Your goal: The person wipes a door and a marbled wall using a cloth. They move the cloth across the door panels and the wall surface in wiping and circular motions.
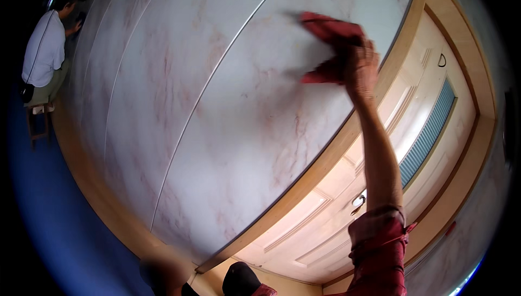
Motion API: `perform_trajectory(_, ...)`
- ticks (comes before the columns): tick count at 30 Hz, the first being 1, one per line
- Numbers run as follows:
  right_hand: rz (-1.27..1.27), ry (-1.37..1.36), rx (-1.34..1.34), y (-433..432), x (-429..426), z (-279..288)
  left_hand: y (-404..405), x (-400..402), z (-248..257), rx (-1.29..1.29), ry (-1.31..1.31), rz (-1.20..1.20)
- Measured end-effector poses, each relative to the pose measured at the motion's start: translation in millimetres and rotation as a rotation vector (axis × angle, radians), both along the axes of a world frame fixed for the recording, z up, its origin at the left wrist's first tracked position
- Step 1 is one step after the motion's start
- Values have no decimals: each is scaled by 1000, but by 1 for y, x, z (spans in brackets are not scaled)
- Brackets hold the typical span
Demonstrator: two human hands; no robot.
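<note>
My right hand (362, 68) is raised at the upper right, at the end of a bare forearm with a rolled-up red sleeve (378, 247). It grips a dark red cloth (336, 29), blurred by motion, with two loose flaps pointing left. The cloth lies on or just off a pale wall panel (228, 133) with a pinkish marble pattern, and shadow surrounds it. Fingertips are partly hidden behind the hand and cloth. No left hand can be made out. A blurred brownish shape (171, 271) at the bottom edge is too unclear to name.
Wooden trim (285, 202) borders the panel. Beyond it stands a pale door (301, 235) with a metal handle (358, 201) and a blue-green ribbed pane (429, 129). At far left, a person (44, 52) in a white shirt sits on a wooden stool (38, 125), one hand near the wall. The floor (61, 214) is blue.
</note>
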State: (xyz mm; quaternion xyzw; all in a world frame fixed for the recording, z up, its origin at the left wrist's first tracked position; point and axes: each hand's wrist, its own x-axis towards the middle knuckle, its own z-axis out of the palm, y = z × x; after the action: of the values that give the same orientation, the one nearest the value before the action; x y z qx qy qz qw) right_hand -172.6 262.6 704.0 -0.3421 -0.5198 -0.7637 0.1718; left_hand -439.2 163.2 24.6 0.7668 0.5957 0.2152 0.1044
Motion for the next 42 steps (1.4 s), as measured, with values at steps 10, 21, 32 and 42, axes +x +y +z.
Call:
perform_trajectory(10,176,208,-89,53,-52,26,-13,-7,3,177,-171,170)
perform_trajectory(21,108,-148,-329,195,-192,-133,-11,-9,-8,76,-209,371)
perform_trajectory(32,69,-356,-870,225,-204,-465,2,1,-17,475,-260,301)
perform_trajectory(42,-195,-551,-1335,75,-89,-736,1,5,-55,339,-237,259)
